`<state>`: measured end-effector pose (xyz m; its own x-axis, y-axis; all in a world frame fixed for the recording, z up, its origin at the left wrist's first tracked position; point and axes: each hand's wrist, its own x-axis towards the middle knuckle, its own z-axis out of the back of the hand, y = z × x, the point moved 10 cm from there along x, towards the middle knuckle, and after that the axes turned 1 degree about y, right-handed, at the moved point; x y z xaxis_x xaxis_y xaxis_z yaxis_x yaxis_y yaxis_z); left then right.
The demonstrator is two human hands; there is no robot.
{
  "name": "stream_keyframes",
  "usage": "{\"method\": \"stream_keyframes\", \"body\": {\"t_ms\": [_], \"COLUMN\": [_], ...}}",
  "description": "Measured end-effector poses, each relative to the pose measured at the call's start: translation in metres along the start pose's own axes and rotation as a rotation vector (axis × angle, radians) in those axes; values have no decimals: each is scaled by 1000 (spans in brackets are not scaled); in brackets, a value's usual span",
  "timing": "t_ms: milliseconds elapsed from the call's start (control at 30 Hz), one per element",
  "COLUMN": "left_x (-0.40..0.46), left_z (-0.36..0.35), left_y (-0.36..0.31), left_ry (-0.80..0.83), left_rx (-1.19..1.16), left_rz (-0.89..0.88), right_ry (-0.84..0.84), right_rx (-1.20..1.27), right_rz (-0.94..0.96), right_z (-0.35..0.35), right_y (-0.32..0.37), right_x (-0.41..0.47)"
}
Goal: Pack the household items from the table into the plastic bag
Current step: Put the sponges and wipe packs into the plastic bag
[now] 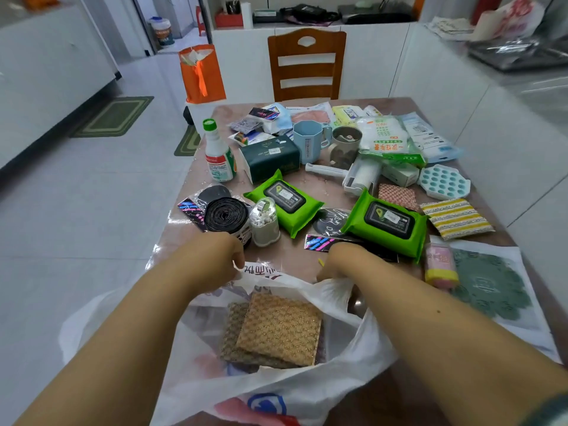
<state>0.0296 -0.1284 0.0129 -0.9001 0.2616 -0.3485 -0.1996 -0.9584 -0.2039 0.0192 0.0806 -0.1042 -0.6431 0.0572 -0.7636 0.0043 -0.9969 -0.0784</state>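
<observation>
The plastic bag (307,385) lies open at the desk's (307,250) near edge, two scouring pads (276,327) already inside. Both hands pinch its far rim: left hand (212,262), right hand (341,259), each grip pressed onto film. Just beyond the left hand stands the bin-bag roll (226,215), its long axis pointing toward the person; the green wipes pack (387,222) lies just past the right.

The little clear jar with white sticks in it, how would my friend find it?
Start at the black bin-bag roll near the table's left edge. The jar stands upright just right of it, beside a green wipes pack. It alone is see-through and domed.
</observation>
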Motion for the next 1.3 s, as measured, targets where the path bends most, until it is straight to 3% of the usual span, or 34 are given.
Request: {"method": "stream_keyframes", "body": {"t_ms": [267,367,500,600,667,733,800,900,967,1067,1167,1233,1300], "left_x": [2,1,2,4,6,8,9,8,7,10,23,35,49], "left_z": [4,4,7,9,12,15,19,21,20,22,38,52,59], "left_y": [-1,0,3,6,9,14,21,26,25,17,1,-13,-25], "left_ry": [-68,-70,-97,-121,-132,-153,-184,-194,-184,-176,-244,-311,-337], "left_rx": [5,-8,-44,-112,-180,-268,-346,-405,-381,-310,-266,-217,-191], "left_rz": [-12,-10,3,21,42,73,107,132,123,102,71,50,49], "right_ry": [140,-84,-359,-588,-516,-358,-281,-408,-480,-647,-870,-891,-795], "right_rx": [16,136,501,978,1119,933,629,211,192,540,845,931,1031], "right_rz": [50,1,-1,226,520,755,838,728,674,633,417,215,132], "right_z": [-22,2,32,80,107,105,71,22,17,52,79,75,62], "right_y": [6,-2,-24,-30,-6,36,78,112,108,58,-26,-71,-89], "right_x": [-1,7,1,-36,-85,-133,-157,-147,-136,-137,-125,-103,-75]}}
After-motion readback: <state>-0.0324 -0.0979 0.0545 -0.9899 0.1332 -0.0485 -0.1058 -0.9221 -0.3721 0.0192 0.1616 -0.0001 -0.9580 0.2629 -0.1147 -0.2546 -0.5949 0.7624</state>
